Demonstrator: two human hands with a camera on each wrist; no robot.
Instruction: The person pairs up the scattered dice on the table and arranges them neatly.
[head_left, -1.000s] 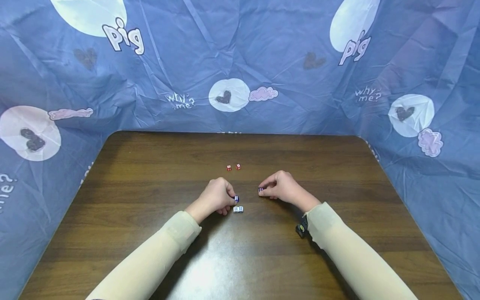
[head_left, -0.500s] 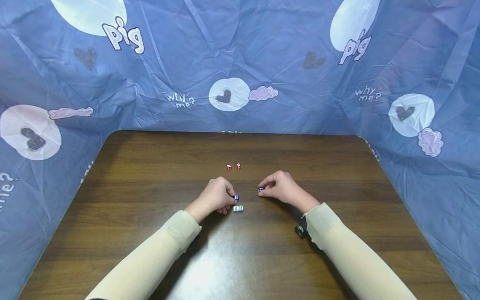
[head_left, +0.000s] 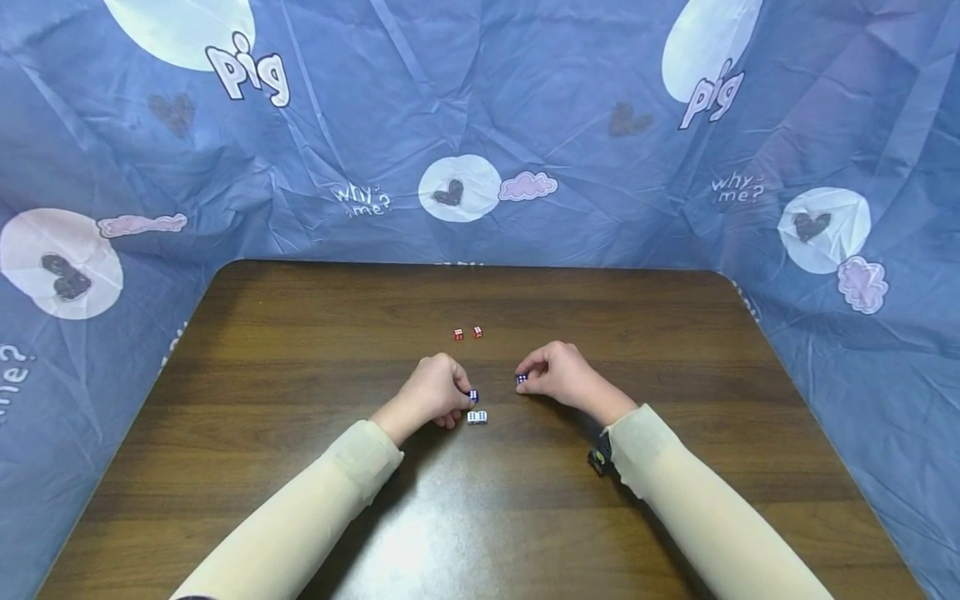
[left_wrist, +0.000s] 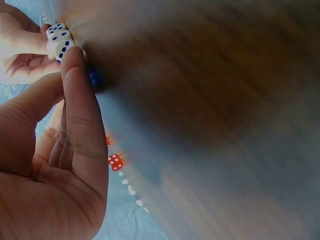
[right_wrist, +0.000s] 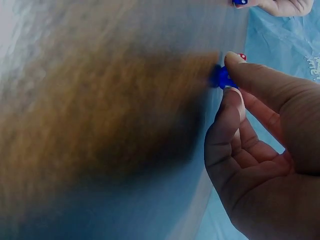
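My left hand [head_left: 435, 390] pinches a blue die [head_left: 473, 396] between thumb and finger, low over the table. Just on the near side of it, two white dice [head_left: 477, 417] with blue pips sit side by side; in the left wrist view these white dice [left_wrist: 60, 42] appear beyond the fingertips. To the right, my right hand [head_left: 561, 374] pinches another blue die [head_left: 522, 379], apart from the first. The right wrist view shows that blue die [right_wrist: 228, 78] between thumb and fingertip, partly covered.
Two red dice with white pips, a left one [head_left: 458, 334] and a right one [head_left: 477, 332], lie farther back on the brown wooden table [head_left: 337, 317]. A blue printed cloth [head_left: 585, 108] hangs behind the table and along its sides.
The right hand and wrist have shifted very slightly to the left. The left hand keeps its place, and both blue dice stay pinched.
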